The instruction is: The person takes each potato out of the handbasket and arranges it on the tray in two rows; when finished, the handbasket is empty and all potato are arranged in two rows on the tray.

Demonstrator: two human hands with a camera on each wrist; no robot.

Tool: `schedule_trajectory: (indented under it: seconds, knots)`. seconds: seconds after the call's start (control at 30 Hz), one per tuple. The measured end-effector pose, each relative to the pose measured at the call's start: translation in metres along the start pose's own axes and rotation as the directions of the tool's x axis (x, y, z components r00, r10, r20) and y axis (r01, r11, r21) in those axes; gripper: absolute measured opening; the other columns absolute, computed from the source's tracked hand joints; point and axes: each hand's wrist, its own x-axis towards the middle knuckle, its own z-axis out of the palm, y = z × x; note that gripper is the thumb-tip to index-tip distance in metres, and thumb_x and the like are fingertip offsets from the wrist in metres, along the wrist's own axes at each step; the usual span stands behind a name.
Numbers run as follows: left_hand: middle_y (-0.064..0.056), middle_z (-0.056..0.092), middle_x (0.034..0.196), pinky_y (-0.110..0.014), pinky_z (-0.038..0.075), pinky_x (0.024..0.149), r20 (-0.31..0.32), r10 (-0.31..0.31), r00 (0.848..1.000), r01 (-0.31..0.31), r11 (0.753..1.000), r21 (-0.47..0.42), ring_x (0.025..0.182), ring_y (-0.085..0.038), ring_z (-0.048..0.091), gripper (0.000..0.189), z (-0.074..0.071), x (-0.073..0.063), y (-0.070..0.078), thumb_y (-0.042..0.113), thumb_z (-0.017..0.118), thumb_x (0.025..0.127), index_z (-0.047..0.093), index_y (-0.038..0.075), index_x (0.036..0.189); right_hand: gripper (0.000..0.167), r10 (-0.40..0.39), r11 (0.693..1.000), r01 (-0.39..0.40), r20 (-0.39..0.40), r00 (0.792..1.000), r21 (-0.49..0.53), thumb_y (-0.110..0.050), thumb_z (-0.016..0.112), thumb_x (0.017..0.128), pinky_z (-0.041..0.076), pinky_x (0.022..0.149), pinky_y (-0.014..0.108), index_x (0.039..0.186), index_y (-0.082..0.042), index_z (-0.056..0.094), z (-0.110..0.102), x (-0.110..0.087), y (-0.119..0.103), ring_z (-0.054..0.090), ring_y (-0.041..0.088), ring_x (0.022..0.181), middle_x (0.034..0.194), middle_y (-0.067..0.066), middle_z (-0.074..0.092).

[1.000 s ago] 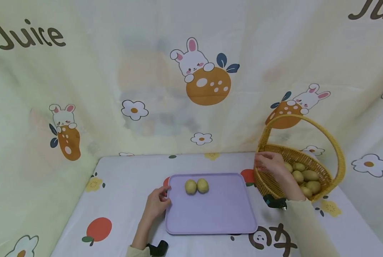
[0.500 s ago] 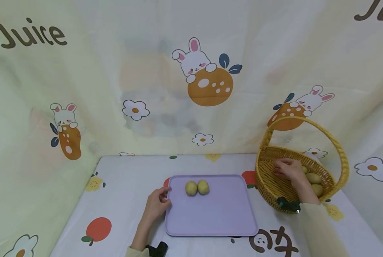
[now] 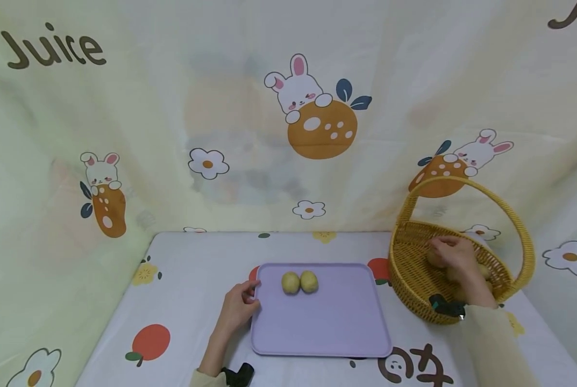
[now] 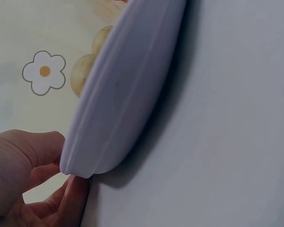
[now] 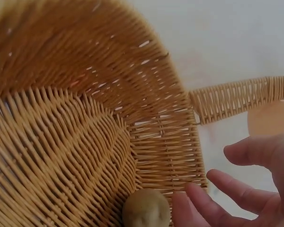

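My left hand is at the left edge of a lilac tray. In the left wrist view, the thumb meets the tray's rim while other fingers sit lower against its edge. Two potatoes lie side by side on the tray. Over on the right, my right hand reaches into a wicker basket among several potatoes, partly hidden beneath the hand and forearm. The right wrist view has the thumb and fingers spread, with one potato close beside the fingertips and nothing between them.
A tall arched handle rises over the basket, beyond my right hand. A printed cloth covers the table, and a printed curtain hangs behind and at both sides.
My right hand has moved from the basket's left rim rightward and deeper, over the potatoes. The basket has shifted slightly right in view. The left hand still stays at the tray's edge.
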Motion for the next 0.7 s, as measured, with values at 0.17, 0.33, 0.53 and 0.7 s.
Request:
schedule_trajectory:
  seconds: [0.17, 0.33, 0.53, 0.7]
  knots:
    - [-0.009, 0.058, 0.089, -0.022, 0.047, 0.063, 0.003, 0.003, 1.0, -0.003, 1.0, 0.004, 0.071, -0.012, 0.056, 0.045, -0.001, 0.001, -0.002, -0.006, 0.067, 0.073, 0.068, 0.001, 0.118, 0.064, 0.039, 0.997, -0.038, -0.001, 0.999, -0.068, -0.032, 0.049, 0.099, 0.054, 0.07, 0.029, 0.138, 0.018, 0.039, -0.004, 0.004, 0.002, 0.06, 0.001, 0.071, 0.09, -0.002, 0.061]
    - [-0.009, 0.058, 0.088, -0.023, 0.047, 0.063, 0.001, 0.01, 1.0, -0.01, 1.0, -0.005, 0.071, -0.013, 0.056, 0.045, 0.0, 0.002, -0.002, -0.006, 0.067, 0.073, 0.068, 0.001, 0.118, 0.067, 0.053, 0.996, -0.054, -0.01, 0.999, -0.073, -0.036, 0.048, 0.099, 0.054, 0.071, 0.029, 0.139, 0.017, 0.039, -0.008, 0.003, 0.004, 0.062, 0.005, 0.076, 0.113, 0.022, 0.058]
    - [-0.009, 0.058, 0.088, -0.022, 0.047, 0.063, 0.002, 0.014, 1.0, -0.014, 1.0, 0.003, 0.071, -0.012, 0.056, 0.044, 0.0, 0.002, -0.003, -0.006, 0.068, 0.073, 0.069, 0.002, 0.117, 0.066, 0.063, 0.992, -0.064, -0.013, 0.998, -0.107, -0.038, 0.048, 0.099, 0.048, 0.064, 0.027, 0.137, 0.016, 0.042, -0.011, 0.002, 0.007, 0.058, 0.009, 0.069, 0.104, 0.025, 0.059]
    - [-0.009, 0.057, 0.087, -0.022, 0.047, 0.063, 0.002, 0.01, 1.0, -0.01, 1.0, -0.005, 0.07, -0.012, 0.055, 0.044, 0.0, 0.001, -0.003, -0.006, 0.068, 0.074, 0.069, 0.002, 0.117, 0.063, 0.079, 0.991, -0.078, 0.004, 0.997, -0.112, -0.036, 0.049, 0.098, 0.046, 0.063, 0.032, 0.135, 0.015, 0.044, -0.011, 0.004, 0.008, 0.051, 0.015, 0.068, 0.075, -0.002, 0.054]
